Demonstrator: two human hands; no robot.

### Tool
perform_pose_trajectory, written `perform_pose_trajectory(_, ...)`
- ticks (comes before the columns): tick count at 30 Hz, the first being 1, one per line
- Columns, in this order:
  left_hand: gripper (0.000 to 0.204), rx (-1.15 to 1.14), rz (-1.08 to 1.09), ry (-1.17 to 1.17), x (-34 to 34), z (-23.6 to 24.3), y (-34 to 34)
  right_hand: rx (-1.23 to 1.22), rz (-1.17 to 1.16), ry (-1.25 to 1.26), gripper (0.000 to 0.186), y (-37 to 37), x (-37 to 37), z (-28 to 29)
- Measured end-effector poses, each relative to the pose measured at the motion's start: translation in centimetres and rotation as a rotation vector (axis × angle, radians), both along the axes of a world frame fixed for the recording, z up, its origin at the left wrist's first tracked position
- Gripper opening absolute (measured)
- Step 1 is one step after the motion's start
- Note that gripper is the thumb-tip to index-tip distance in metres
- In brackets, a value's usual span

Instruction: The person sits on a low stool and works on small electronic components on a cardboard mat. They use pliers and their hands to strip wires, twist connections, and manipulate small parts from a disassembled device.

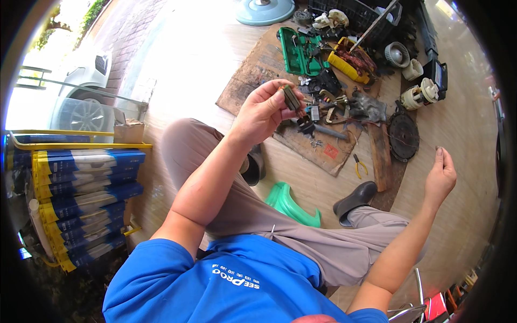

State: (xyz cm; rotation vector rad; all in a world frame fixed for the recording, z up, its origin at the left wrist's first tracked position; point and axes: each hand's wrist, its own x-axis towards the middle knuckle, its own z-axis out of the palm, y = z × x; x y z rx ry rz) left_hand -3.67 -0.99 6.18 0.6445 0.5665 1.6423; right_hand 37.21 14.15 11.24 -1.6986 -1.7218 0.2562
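Note:
My left hand (258, 116) is raised over the cardboard, its fingers closed round a small grooved metal core (291, 100) with orange-copper bits at its ends. Out to the right, my right hand (441, 177) has thumb and forefinger pinched together. A faint thin wire (401, 142) stretches across toward those fingertips, so the pinch appears to be on its end. Below the core lie a dark clamp-like part (306, 127) and several small metal parts. Yellow-handled pliers (361, 166) rest on the floor between my hands.
Cardboard (247, 81) carries a green tool case (301, 51), a yellow container (353, 60), and a grey glove (369, 106). A black round disc (404, 135) and a wooden plank (380, 156) lie right of it. A green plastic stool (293, 207) is between my legs. Blue-yellow packages (86, 199) are stacked left.

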Motion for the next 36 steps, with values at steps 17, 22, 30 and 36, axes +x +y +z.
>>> perform_pose_trajectory(17, 0.026, -0.401, 0.567, 1.195, -0.6, -0.3, 0.0, 0.044, -0.027, -0.054, 0.032, 0.6, 1.8, 0.5)
perform_pose_trajectory(22, 0.025, -0.141, 0.184, 1.338, -0.7, 1.6, -0.5, 0.129, -0.185, -0.142, 0.038, 1.7, 5.3, 1.2)
perform_pose_trajectory(30, 0.027, 0.04, 0.068, 0.091, -3.0, 0.4, -0.1, 0.105, -0.245, -0.234, 0.04, 2.9, 8.7, 0.2)
perform_pose_trajectory(36, 0.021, -0.222, 0.312, -0.052, -3.2, 0.4, -0.1, -0.177, -0.096, -0.231, 0.037, 2.0, 6.8, -0.2)
